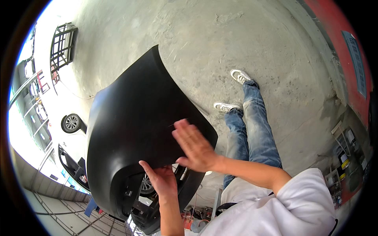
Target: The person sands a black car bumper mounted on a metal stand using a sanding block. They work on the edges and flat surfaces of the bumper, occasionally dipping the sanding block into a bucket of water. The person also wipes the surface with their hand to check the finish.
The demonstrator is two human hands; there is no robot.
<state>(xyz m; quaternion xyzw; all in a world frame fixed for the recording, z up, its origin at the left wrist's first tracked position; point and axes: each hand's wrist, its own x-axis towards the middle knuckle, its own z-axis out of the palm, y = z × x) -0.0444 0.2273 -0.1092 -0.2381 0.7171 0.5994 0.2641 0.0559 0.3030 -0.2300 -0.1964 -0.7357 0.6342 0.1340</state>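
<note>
Over concrete (197, 27), black panel (130, 114) perhaps touches right-hand fingers (188, 135) above.

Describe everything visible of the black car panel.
The car body panel is curved, satin black and possibly metal, with a pointed far corner and recessed near end. It sits left of the person's legs, tilt unclear. The left hand is at its near edge; the open right hand overlaps its face, contact uncertain.
</note>
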